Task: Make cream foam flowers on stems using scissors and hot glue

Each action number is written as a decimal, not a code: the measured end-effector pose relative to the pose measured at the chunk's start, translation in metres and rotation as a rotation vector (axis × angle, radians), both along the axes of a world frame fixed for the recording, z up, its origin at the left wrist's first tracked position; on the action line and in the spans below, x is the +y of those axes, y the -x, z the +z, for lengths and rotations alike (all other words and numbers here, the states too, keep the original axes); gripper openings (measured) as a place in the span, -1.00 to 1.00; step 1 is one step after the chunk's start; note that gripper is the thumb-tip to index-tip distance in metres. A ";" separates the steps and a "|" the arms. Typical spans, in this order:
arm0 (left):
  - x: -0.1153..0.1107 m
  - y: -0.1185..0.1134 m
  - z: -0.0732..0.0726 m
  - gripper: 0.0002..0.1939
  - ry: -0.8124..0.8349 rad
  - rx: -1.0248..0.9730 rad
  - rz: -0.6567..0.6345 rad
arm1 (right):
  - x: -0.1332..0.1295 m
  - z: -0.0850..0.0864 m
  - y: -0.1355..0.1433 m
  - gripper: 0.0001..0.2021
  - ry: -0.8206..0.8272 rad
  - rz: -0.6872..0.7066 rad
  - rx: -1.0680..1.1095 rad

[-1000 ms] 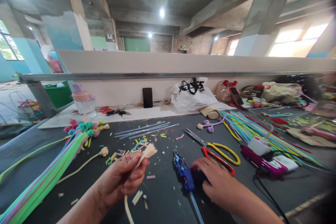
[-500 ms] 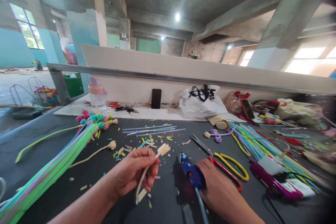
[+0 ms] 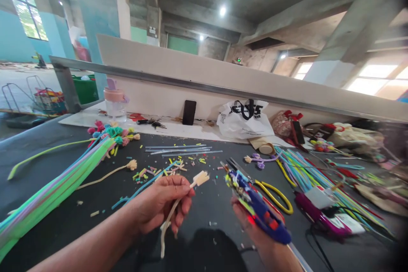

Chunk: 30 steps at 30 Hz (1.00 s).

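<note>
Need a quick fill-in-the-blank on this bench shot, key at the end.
The frayed cord is held in the ____ hand.
The right hand holds a glue gun whose body is mostly ____.
The scissors have one yellow handle and one ____ handle.
The dark phone stands to the left of the ____ bag with black lettering.

Missing words: left; blue; red; white

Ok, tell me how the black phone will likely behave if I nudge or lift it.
The phone stands on a short edge, seemingly leaning on the pale panel, so a nudge could well slide or topple it. Its flat slab shape suggests it would lift stiffly, without sagging. It looks smooth, so perhaps a bit slippery.
</note>
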<state>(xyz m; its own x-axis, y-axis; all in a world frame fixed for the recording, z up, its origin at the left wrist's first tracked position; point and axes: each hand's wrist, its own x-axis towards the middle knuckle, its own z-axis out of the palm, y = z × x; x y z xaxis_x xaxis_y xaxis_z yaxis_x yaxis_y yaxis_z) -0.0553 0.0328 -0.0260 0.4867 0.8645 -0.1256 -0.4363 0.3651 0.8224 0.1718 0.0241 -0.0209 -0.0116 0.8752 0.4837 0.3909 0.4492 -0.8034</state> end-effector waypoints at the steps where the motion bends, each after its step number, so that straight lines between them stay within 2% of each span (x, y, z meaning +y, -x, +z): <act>1: -0.002 -0.002 -0.001 -0.86 0.019 0.001 -0.042 | 0.000 0.000 0.001 -0.76 0.043 0.027 0.003; 7: -0.014 -0.014 -0.006 -0.87 0.093 0.055 -0.236 | -0.001 -0.001 0.005 -0.69 0.254 0.154 0.036; 12: -0.013 -0.015 -0.007 -0.86 0.095 0.119 -0.278 | -0.006 -0.006 0.005 -0.78 0.412 0.291 0.241; 16: -0.013 -0.014 -0.006 -0.87 0.084 0.116 -0.301 | -0.005 -0.006 0.007 -0.86 0.458 0.415 0.337; 19: -0.014 -0.014 -0.005 -0.88 0.081 0.103 -0.306 | -0.004 -0.003 0.011 -0.89 0.457 0.454 0.379; 24: -0.015 -0.015 -0.006 -0.88 0.079 0.103 -0.308 | -0.004 -0.004 0.013 -0.87 0.438 0.433 0.286; 30: -0.014 -0.015 -0.006 -0.89 0.066 0.099 -0.301 | -0.005 -0.010 0.016 -0.81 0.412 0.291 0.179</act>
<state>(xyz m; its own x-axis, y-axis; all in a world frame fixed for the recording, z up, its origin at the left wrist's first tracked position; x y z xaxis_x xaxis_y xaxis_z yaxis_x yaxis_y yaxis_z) -0.0399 0.0185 -0.0320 0.7018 0.6719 -0.2366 -0.2194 0.5199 0.8256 0.1562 0.0195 -0.0314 -0.2305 0.9660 0.1173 0.1376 0.1517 -0.9788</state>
